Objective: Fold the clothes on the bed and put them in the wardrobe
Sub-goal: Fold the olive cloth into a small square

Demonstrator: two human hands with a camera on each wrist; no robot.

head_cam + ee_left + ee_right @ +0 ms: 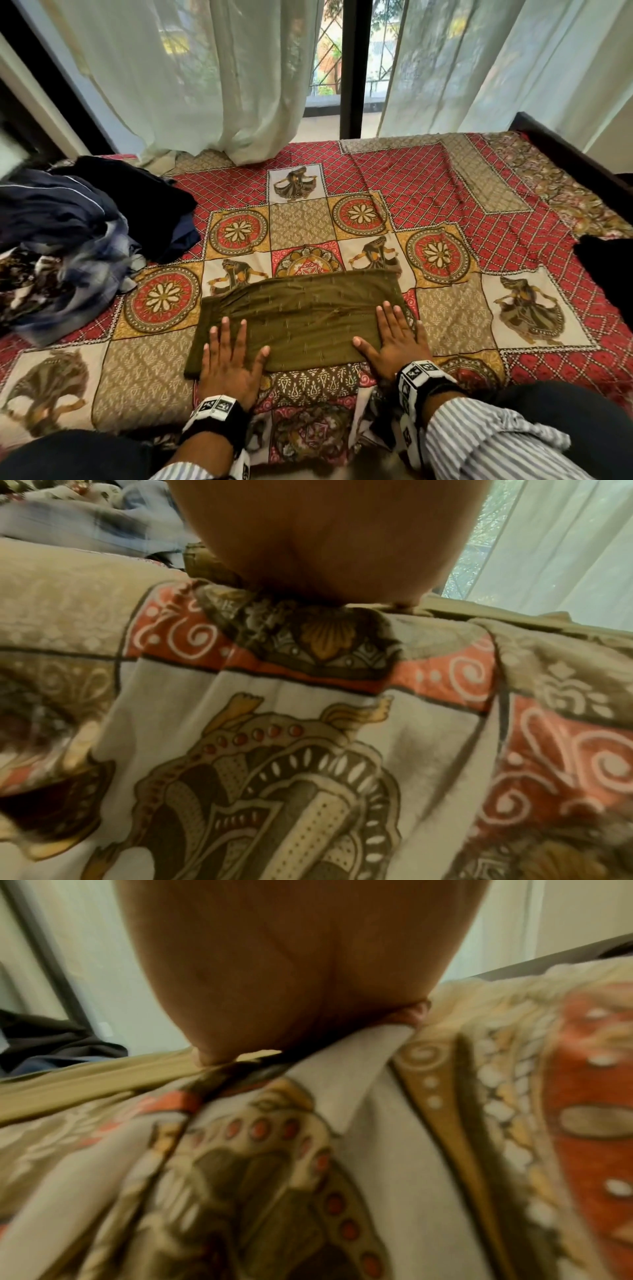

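The olive-green garment (301, 318) lies folded into a flat rectangle on the patterned bedspread (455, 308), near the edge of the bed closest to you. Your left hand (230, 356) is pressed flat on its near-left part, fingers (224, 329) straight and spread, thumb angled out to the right on the cloth. Your right hand (394, 337) lies flat on the garment's right end, fingers straight and slightly apart, the outer ones reaching past the cloth's edge onto the bedspread. Neither hand curls round anything.

In the left wrist view your palm (325, 539) fills the top of the picture, with a strip of the olive cloth (205, 564) just beyond it. In the right wrist view the heel of your hand (301, 961) sits against the olive fold (103, 1080).

A heap of unfolded clothes (68, 240), dark blue, black and checked, sits at the left of the bed, well apart from the garment. Another dark piece (606, 270) lies at the right edge. Pale curtains (205, 78) hang behind the bed
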